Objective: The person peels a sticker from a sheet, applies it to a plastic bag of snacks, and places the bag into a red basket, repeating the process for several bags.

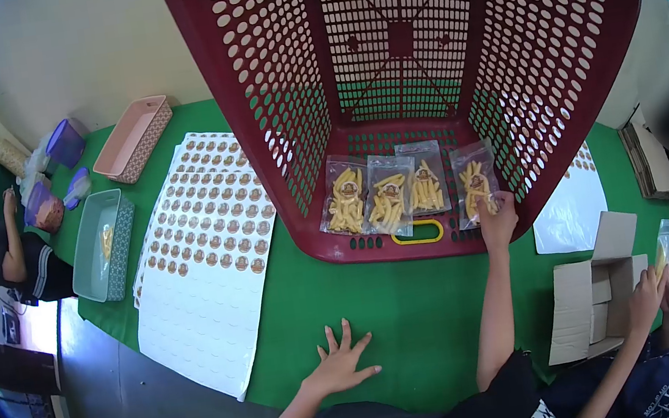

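My left hand [340, 371] rests on the green tablecloth with its fingers spread, holding nothing. My right hand [497, 219] reaches into a dark red plastic laundry basket [325, 249] tipped on its side and grips the lower right of a clear snack bag [474, 176]. That bag has yellow stick snacks and a round brown label; my fingertips cover part of it. To its left lie a similar bag [423, 179], an overlapping bag [389, 197] and another bag [345, 199]. A yellow handle [419, 234] sits at the basket's near rim.
Sheets of round stickers [204, 227] lie left of the basket. Beyond them stand a green basket [126, 247] and a pink basket [141, 138]. At right, a co-worker's hands [650, 297] hold a snack bag beside an open cardboard box [574, 303]. Another person [16, 254] stands far left.
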Demonstrator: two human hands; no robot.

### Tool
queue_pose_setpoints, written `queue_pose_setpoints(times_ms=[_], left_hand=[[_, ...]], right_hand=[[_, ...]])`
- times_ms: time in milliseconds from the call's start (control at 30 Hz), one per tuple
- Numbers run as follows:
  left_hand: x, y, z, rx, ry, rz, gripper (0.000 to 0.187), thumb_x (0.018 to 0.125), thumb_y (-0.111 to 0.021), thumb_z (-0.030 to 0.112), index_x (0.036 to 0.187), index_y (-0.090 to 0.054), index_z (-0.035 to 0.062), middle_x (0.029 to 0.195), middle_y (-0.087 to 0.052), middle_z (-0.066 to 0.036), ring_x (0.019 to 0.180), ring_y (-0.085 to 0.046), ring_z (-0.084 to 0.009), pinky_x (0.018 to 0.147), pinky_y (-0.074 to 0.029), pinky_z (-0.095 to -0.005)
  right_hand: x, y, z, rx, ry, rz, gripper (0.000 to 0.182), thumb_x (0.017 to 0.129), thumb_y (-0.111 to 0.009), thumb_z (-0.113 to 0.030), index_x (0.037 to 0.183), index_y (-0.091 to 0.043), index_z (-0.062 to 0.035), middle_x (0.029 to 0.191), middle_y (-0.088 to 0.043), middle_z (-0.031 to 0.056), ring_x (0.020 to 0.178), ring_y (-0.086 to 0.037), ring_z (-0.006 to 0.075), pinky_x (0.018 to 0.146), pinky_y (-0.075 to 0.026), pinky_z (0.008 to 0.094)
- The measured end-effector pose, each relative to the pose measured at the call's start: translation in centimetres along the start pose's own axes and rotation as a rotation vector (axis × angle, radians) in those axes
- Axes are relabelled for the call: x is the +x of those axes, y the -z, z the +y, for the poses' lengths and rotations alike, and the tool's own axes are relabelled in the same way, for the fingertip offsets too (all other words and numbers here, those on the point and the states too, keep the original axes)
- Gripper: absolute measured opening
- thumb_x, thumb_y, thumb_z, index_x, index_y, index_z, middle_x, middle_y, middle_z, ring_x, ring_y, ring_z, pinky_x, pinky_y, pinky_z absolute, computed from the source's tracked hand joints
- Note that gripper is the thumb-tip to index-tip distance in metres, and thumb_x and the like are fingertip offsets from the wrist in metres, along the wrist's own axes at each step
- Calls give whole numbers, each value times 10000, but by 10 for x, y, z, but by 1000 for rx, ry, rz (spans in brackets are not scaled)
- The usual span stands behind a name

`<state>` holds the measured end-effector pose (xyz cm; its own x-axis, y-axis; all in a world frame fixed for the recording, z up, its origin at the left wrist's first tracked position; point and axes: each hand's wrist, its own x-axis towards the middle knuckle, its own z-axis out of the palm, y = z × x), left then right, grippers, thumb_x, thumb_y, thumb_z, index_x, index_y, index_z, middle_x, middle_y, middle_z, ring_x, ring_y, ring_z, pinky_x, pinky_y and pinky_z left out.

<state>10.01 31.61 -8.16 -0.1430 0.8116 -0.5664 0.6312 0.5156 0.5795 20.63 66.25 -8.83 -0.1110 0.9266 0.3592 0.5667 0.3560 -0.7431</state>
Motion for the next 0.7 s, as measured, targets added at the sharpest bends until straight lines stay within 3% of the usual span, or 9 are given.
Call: queue_pose_setpoints(times_ms=[167,300,367,433,467,533,567,633,700], left_hand=[[6,-14,5,79,32,39,687,752,-461,537,1318,-191,256,1337,99,-265,1157,120,-550,859,-77,-693],[6,-17,5,118,18,75,670,762,-441,541,1316,-193,257,1335,80,-275,1153,117,-556,859,-83,-691],[5,-17,0,128,23,104,668,764,-425,559,1313,-205,248,1334,59,-282,1156,102,-555,871,-94,-678],[0,-12,-13,-5,-84,107,633,773,-428,542,1296,-255,230,1356,1,-238,1182,52,-529,884,-90,-671],[-16,6,-10,-152,-120,176,590,785,-492,441,1269,-312,156,1360,-101,-202,1235,-67,-428,960,-127,-573],[-30,20,-39,-424,-372,604,544,784,-536,330,1245,-346,111,1345,-176,-195,1247,-149,-351,1000,-180,-456],[-43,27,-53,-339,-259,768,568,755,-592,242,1230,-352,44,1336,-202,-201,1243,-220,-264,1006,-201,-347],[-64,28,-104,-238,-8,992,583,747,-584,285,1243,-346,91,1341,-199,-193,1235,-227,-303,1005,-174,-420],[-83,21,-167,-105,353,999,713,691,-621,368,1286,-272,186,1370,-116,-169,1201,-163,-466,925,-162,-607]], right_hand=[[-1,-10,1,65,-116,-145,456,687,-659,-272,950,-460,43,871,-576,205,823,-562,318,742,-420,361],[-34,-2,8,242,59,77,417,738,-605,-209,1025,-447,49,1030,-506,215,961,-486,315,828,-367,367],[-75,23,-23,206,-36,-49,399,745,-587,-173,1050,-443,41,1045,-496,187,997,-455,307,863,-341,367],[-130,33,-36,174,66,-137,376,735,-583,-145,1044,-446,20,1057,-484,169,1017,-437,298,880,-328,355],[-161,35,-37,193,116,-220,373,726,-583,-129,1044,-446,10,1070,-476,164,1027,-428,299,888,-321,362],[-223,41,-37,250,167,-387,370,710,-582,-115,1039,-450,-10,1102,-459,162,1065,-398,308,918,-287,390],[-253,45,-39,289,165,-470,368,702,-582,-116,1034,-454,-20,1121,-450,164,1094,-377,315,941,-259,412],[-300,57,-49,154,309,-595,348,688,-583,-125,1006,-474,-35,1171,-418,167,1142,-329,332,974,-186,467],[-312,69,-60,87,384,-651,332,685,-576,-127,990,-478,-39,1179,-416,159,1149,-324,325,983,-162,473]])
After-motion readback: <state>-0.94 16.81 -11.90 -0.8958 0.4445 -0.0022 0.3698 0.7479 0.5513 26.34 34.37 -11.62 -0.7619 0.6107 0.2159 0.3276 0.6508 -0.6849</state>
